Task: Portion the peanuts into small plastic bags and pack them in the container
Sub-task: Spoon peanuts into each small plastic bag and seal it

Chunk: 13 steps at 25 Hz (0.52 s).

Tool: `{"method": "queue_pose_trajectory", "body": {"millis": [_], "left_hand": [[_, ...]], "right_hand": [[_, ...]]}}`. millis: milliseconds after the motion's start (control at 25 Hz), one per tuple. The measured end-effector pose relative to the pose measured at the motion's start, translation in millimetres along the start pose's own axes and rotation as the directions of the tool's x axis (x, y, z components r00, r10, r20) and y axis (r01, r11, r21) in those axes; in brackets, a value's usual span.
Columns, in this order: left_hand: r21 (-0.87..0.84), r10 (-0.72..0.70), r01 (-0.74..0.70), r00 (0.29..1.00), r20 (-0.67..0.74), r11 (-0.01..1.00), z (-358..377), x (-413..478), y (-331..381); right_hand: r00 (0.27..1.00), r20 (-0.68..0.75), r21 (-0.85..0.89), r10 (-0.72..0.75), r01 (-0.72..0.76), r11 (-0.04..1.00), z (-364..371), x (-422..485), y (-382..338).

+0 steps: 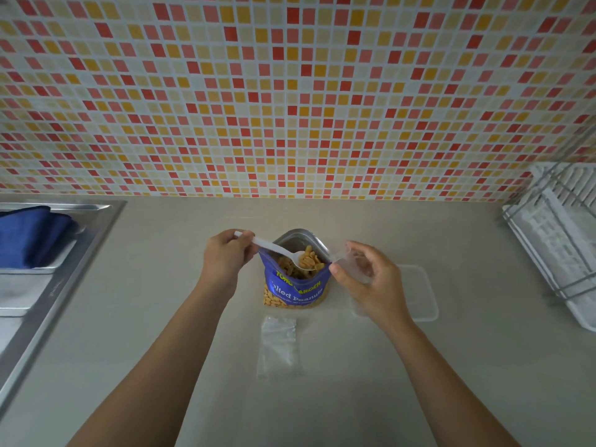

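Beige countertop (354, 398), blue peanut pouch (295, 293) upright mid-counter, flat clear bags (279, 346) before it — clear container (419, 295) right, dish rack (554, 240) beyond

There is only one view, from a camera worn on the person's head. It looks forward and down at the table (338, 404) (the wide lens bends the edges), near the left hand (225, 258) and the right hand (371, 282), facing the tiled wall (290, 91).

A white spoon (274, 248) heaped with peanuts (308, 261) is held by the left hand (225, 259) over the open pack (296, 290). A clear bag (353, 261) is gripped by the right hand (367, 282) just beside the pack. Empty bags (279, 346) are laid flat on the counter (419, 382) in front of it, and a clear container (419, 291) is seen beyond the right hand.
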State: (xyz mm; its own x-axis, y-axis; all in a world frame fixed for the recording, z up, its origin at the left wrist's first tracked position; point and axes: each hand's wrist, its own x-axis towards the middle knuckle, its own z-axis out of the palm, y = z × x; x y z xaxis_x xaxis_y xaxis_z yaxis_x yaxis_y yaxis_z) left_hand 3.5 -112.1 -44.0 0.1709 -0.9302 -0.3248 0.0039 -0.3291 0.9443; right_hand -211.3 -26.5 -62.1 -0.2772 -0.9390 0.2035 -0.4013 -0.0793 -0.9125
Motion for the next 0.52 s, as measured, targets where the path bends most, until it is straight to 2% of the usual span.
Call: {"method": "queue_pose_trajectory", "body": {"millis": [160,280,400,520], "left_hand": [[-0.054,0.009,-0.011,0.999,-0.031,0.998,-10,8,2],[-0.101,0.033,-0.035,0.999,-0.025,0.994,-15,8,11],[-0.146,0.040,-0.044,0.999,-0.033,0.988,-21,6,23],[-0.143,0.086,-0.086,0.996,-0.008,0.986,-21,0,35]], "right_hand": [[0.983,0.065,-0.243,-0.170,0.181,0.953,-1,12,-5],[0.964,0.130,-0.373,-0.232,0.264,0.890,5,21,-9],[0.955,0.153,-0.437,-0.254,0.295,0.849,13,26,-13],[0.956,0.147,-0.433,-0.254,0.293,0.853,21,28,-17]]}}
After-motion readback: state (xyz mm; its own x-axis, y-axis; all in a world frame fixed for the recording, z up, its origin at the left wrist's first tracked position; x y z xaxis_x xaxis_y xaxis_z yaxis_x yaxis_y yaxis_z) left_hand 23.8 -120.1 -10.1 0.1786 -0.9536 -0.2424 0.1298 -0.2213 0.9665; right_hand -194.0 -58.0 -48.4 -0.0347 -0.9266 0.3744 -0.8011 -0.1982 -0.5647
